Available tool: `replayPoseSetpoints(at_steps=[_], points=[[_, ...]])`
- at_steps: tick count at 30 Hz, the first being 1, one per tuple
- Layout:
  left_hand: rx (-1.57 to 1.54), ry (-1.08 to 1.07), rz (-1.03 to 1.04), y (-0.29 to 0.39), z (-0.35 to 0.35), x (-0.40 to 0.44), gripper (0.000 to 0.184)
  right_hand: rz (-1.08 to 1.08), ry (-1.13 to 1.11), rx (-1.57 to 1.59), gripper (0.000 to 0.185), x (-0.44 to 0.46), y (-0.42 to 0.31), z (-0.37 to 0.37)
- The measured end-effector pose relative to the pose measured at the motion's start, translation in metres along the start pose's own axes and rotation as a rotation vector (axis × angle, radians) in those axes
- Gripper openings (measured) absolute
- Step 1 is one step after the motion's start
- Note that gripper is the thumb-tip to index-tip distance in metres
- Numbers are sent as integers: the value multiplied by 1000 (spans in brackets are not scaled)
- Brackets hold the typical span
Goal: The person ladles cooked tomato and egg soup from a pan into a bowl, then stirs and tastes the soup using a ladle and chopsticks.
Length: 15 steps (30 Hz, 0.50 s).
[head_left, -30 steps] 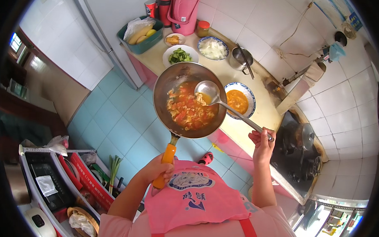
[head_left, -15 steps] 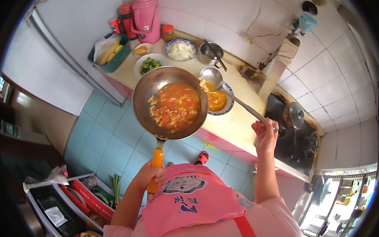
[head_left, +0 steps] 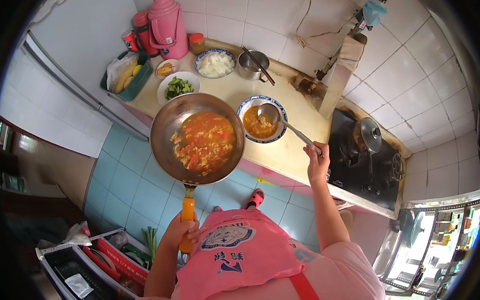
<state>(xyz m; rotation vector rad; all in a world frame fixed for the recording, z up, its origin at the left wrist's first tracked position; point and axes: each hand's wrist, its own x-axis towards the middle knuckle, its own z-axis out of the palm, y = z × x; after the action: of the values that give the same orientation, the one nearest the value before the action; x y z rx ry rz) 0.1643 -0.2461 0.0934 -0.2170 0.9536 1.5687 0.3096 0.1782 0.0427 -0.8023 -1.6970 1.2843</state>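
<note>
My left hand (head_left: 182,232) is closed round the orange handle (head_left: 187,211) of a wok (head_left: 163,132). Red and yellow food (head_left: 205,143) in thin liquid lies in the wok, held up in front of the counter. My right hand (head_left: 318,159) grips the end of a metal ladle (head_left: 297,133). The ladle's bowl is tilted over a blue-rimmed bowl (head_left: 282,107), which holds orange soupy food (head_left: 256,125). Just beyond the wok is a plate of chopped green vegetable (head_left: 178,87).
On the counter (head_left: 302,113) stand a plate of white slices (head_left: 216,63), a metal pot (head_left: 253,65) with chopsticks, a pink thermos (head_left: 168,31) and a green basket (head_left: 137,84). A lidded pot (head_left: 370,135) sits on the black stove (head_left: 346,170) at right.
The ladle has moved from over the wok's edge to over the blue-rimmed bowl, and its bowl has tipped. The wok has shifted left in view. The view has also turned.
</note>
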Motion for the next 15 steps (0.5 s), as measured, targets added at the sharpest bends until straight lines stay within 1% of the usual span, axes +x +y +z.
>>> replayPoseSetpoints(at_steps=[1,2,3,5,7,8,9,11,13,15], points=[[-3,-2,3,0,0,0,21,-93,-54,-192,15,-4,-7,0],[-4,-1,2,-1,0,-1,21,-141,-114,-339,12,-7,-13,-1],[-10,5,3,-1,1,-2,22,-251,-141,-480,16,-11,-25,1],[-23,22,11,-1,1,-5,22,-458,-186,-527,21,-15,-44,7],[-26,8,13,-1,1,-6,22,-507,-186,-554,24,-16,-47,6],[-32,16,19,-2,-1,-6,22,-405,-159,-549,24,-17,-47,4],[-12,-5,23,-2,-2,-6,21,-300,-107,-402,19,-17,-42,4],[3,-21,32,-2,-5,-5,21,12,29,95,20,-11,-42,0],[26,-53,13,-1,-8,-6,22,142,92,285,23,-6,-55,-8],[19,-55,16,0,-9,-7,23,171,84,355,24,-7,-67,-13]])
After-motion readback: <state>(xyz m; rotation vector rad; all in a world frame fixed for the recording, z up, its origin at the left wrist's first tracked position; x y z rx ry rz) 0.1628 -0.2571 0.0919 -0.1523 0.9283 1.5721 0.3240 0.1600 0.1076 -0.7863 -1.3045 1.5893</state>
